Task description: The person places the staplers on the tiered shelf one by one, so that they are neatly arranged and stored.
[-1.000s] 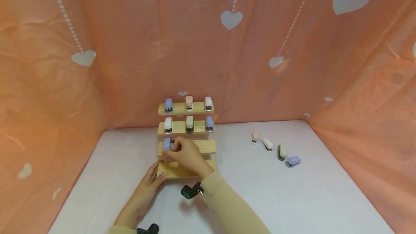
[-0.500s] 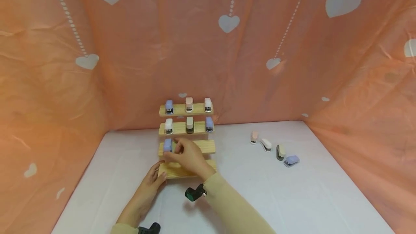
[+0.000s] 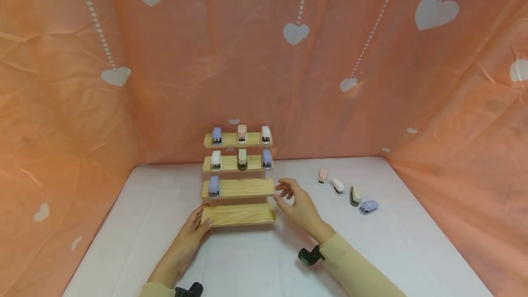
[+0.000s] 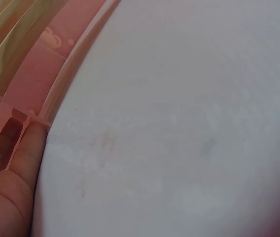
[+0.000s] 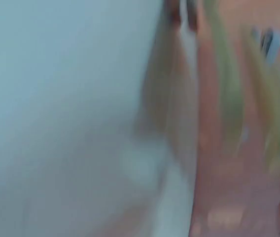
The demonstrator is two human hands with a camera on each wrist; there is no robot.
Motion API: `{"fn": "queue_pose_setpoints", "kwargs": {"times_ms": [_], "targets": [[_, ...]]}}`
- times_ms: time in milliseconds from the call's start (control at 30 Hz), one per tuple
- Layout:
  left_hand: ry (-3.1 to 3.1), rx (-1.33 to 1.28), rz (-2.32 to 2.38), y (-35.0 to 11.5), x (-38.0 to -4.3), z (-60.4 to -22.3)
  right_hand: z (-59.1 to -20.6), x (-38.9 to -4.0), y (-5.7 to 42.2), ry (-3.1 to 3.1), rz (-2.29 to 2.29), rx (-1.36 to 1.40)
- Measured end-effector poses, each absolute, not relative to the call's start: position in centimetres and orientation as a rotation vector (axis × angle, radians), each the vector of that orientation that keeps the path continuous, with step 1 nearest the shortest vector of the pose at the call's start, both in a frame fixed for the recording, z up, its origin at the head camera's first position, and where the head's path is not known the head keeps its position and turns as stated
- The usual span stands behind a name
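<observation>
**Seven placed, four left**

The rack (image 3: 260, 215) stands on the surface (image 3: 247, 265), its shelves rising toward the back; the top shelf (image 3: 229, 140) bears, left to right, a lilac stapler (image 3: 217, 135), a pink stapler (image 3: 242, 133) and a white stapler (image 3: 266, 134); the second shelf (image 3: 229, 163) bears another white one (image 3: 216, 160), a beige stapler (image 3: 242, 158) and a second lilac one (image 3: 267, 158); the third shelf (image 3: 245, 188) has only a third lilac one (image 3: 214, 186), near its left end, and the bottom shelf (image 3: 233, 215) none; well to the right lie the loose pink one (image 3: 322, 176), loose white one (image 3: 337, 186), loose beige one (image 3: 355, 195) and loose lilac one (image 3: 369, 206), which look to be what is left, so the work seems past halfway; the left hand (image 3: 193, 228) has its grip closed on the rack's lower left corner; the right hand (image 3: 301, 207), just beside the third shelf's right end, has its fingers lightly bent, its grip holding nothing; whether it touches that shelf I cannot tell.
</observation>
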State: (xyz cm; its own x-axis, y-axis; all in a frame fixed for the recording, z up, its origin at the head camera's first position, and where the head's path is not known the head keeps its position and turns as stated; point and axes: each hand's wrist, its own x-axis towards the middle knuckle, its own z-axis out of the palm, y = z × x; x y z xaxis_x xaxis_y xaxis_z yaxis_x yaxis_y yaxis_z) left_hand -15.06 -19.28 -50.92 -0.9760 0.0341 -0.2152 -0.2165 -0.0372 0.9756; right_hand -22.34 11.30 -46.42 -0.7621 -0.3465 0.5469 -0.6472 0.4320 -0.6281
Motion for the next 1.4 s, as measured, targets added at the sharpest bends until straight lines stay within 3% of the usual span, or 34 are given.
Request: {"fn": "queue_pose_setpoints", "kwargs": {"times_ms": [233,500,900,1400], "targets": [[2.054,-0.193,2.136,-19.3,-15.0,-50.8,-46.8,-25.0,17.5,-2.547,1.122,0.601],[2.036,-0.19,2.148,-19.3,-14.9,-50.9,-46.7,-28.2,21.4,-2.754,1.06,0.429],[2.026,-0.199,2.187,-19.1,-15.0,-51.2,-47.1,-31.5,23.7,-2.979,0.851,0.317],[2.024,-0.203,2.177,-19.0,-14.9,-51.0,-48.0,-32.3,24.2,-3.065,0.824,0.317]]}}
